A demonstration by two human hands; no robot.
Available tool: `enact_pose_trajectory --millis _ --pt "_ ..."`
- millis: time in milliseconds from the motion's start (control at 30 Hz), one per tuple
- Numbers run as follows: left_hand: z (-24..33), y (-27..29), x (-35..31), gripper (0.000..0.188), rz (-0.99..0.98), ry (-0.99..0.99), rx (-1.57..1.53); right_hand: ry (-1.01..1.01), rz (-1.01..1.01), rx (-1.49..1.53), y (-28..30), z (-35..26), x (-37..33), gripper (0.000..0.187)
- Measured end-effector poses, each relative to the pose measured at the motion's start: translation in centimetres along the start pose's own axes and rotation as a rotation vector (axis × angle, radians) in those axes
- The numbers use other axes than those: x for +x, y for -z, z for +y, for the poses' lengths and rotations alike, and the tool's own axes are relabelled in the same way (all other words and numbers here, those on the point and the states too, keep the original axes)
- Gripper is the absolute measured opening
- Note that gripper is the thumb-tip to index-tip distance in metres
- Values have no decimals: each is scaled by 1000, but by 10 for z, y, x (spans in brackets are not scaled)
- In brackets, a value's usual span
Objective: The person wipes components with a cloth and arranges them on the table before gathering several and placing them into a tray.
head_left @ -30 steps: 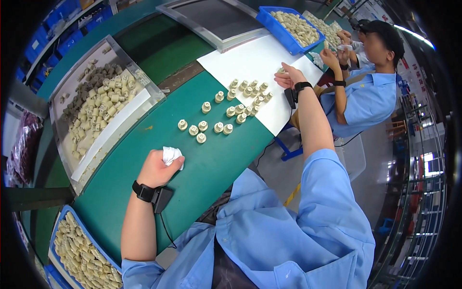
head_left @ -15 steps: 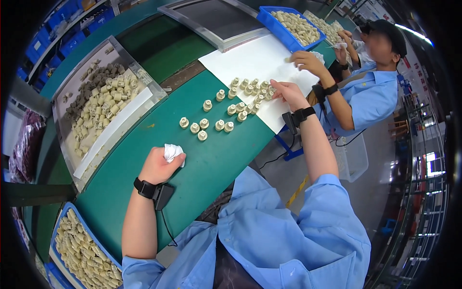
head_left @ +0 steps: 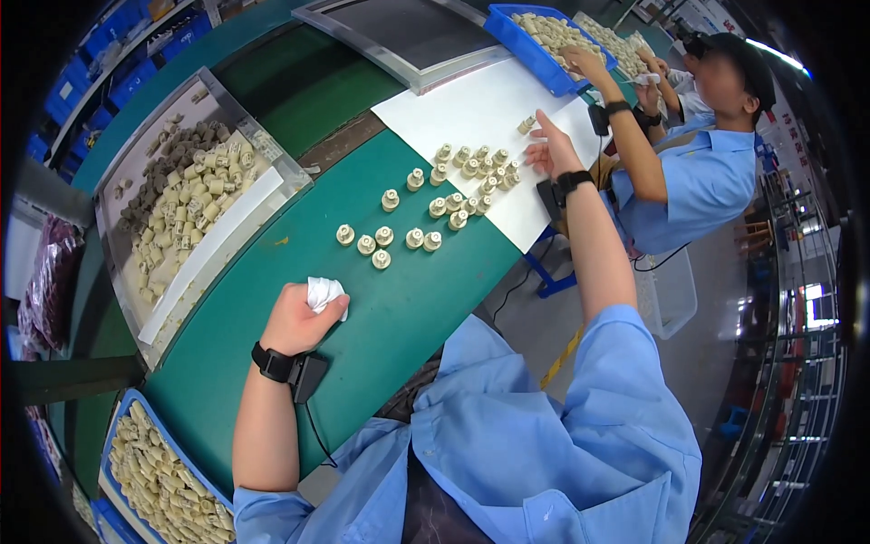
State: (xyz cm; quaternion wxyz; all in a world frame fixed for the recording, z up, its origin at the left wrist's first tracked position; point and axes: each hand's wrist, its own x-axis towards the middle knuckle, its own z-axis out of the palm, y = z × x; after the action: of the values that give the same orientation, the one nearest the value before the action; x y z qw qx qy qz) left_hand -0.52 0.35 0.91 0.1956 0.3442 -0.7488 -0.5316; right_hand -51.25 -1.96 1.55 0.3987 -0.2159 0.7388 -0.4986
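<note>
My left hand [head_left: 299,319] is closed round a crumpled white cloth [head_left: 325,295], just above the green tabletop. Out over the white sheet [head_left: 435,111], my right hand [head_left: 555,152] has its fingers apart and nothing in them that I can see. Close to its fingertips a single cream ribbed fitting [head_left: 526,125] stands by itself. Several similar cream fittings [head_left: 470,168] are clustered to the left of that hand, partly on the sheet and partly on the green top. Others stand more loosely between my hands, such as one fitting [head_left: 381,259] nearest my left hand.
A framed tray [head_left: 172,331] of cream and grey-brown pieces lies at left. A blue bin [head_left: 127,399] of cream parts sits at lower left. At the far right, a co-worker's hand [head_left: 587,65] reaches over a blue tray [head_left: 535,63] of cream parts. A dark framed panel [head_left: 399,36] lies behind.
My right hand has moved from the cluster farther out, its fingers opening. The co-worker's hand has gone back to the blue tray, and a lone fitting now stands on the sheet. My left hand stays put.
</note>
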Motion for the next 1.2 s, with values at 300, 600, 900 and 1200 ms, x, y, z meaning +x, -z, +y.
enact_pose_trajectory --millis 300,600,900,1200 --pt "-5 2 2 20 -16 0 -30 -127 -51 49 11 -11 35 62" --pt "-1 4 1 18 -29 7 -19 -139 -31 41 7 -10 42 61" --pt "-2 3 2 18 9 -39 -27 -68 -15 -31 2 -11 36 66" --pt "1 1 0 20 6 -3 -25 9 -55 156 16 -2 2 52"
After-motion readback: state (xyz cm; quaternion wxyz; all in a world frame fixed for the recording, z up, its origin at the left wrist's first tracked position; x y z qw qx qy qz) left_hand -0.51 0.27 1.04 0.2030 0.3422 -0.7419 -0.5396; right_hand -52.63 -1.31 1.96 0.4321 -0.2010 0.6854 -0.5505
